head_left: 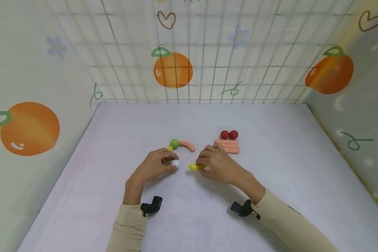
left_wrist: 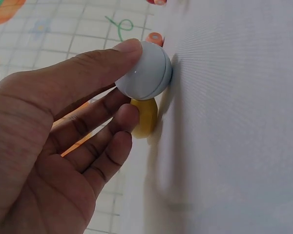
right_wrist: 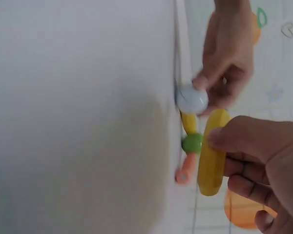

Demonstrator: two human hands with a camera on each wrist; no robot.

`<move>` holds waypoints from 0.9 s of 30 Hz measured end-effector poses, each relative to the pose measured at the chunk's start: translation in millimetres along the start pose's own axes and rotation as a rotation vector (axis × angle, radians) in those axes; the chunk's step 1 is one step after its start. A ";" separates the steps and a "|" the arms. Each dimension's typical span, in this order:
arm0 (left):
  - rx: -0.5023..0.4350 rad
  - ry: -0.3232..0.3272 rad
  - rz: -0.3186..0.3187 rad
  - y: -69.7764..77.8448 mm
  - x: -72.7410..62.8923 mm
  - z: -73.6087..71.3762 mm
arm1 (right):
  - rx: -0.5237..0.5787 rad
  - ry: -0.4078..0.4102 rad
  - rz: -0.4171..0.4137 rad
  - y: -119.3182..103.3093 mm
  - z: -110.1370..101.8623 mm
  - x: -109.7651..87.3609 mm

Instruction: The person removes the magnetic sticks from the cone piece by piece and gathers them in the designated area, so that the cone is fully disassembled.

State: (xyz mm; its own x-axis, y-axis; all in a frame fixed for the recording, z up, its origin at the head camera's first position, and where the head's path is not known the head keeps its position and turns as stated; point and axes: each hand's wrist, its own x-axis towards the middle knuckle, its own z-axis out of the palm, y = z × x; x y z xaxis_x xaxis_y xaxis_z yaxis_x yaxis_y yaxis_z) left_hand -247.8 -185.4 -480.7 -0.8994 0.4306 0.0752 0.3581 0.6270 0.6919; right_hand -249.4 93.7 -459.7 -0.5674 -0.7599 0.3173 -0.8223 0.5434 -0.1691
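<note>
Stretching up from the bottom edge of the head view, two beige sleeves point(head_left: 129, 227) are what I have nearest on my feed, with a black device point(head_left: 152, 205) at each cuff and the pale tabletop point(head_left: 192, 224) between them. Just left of the frame's centre, the left hand point(head_left: 152, 164) pinches a white ball point(head_left: 175, 163) with its thumb against it; on the left wrist view I see the other fingers loosely bent behind. Just right of centre, the right hand point(head_left: 223, 166) pinches a yellow stick point(right_wrist: 211, 161) between thumb and fingers, raised off the table on my right wrist view. The stick and the ball are apart.

Beyond the white ball I make out a yellow piece point(left_wrist: 145, 119), mostly hidden by the left hand in the head view. It runs up to a green ball point(head_left: 174, 143), and a curved pink piece point(head_left: 187, 145) extends to the right from there.

Right of centre, pink sticks point(head_left: 231, 147) lie side by side; a right-hand finger overlaps them, and I cannot tell whether it touches. Just above sit two red balls point(head_left: 233, 134). Farthest off, across the top, hangs a sheer curtain with printed oranges point(head_left: 173, 70) before a wire grid.
</note>
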 end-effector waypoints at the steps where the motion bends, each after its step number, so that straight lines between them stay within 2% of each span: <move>1: -0.001 -0.002 -0.005 0.1 0.4 -0.2 | 0.009 0.014 0.019 3.2 -3.1 -2.3; 7: -0.022 -0.006 -0.024 0.8 1.3 -0.9 | 0.015 0.106 0.064 22.9 -18.2 -17.6; 16: -0.033 -0.012 -0.039 -0.4 1.8 0.9 | -0.040 0.100 0.133 42.2 -25.9 -36.2; 27: -0.038 -0.003 -0.047 2.5 0.7 1.9 | -0.066 0.076 0.166 58.9 -27.0 -45.4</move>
State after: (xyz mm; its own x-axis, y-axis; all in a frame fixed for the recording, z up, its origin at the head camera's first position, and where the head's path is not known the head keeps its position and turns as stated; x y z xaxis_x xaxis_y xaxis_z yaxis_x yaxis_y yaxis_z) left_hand -247.1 -182.4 -480.3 -0.9143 0.4030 0.0399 0.3055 0.6216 0.7213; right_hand -270.9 169.9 -458.8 -0.6878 -0.6302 0.3604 -0.7117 0.6831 -0.1638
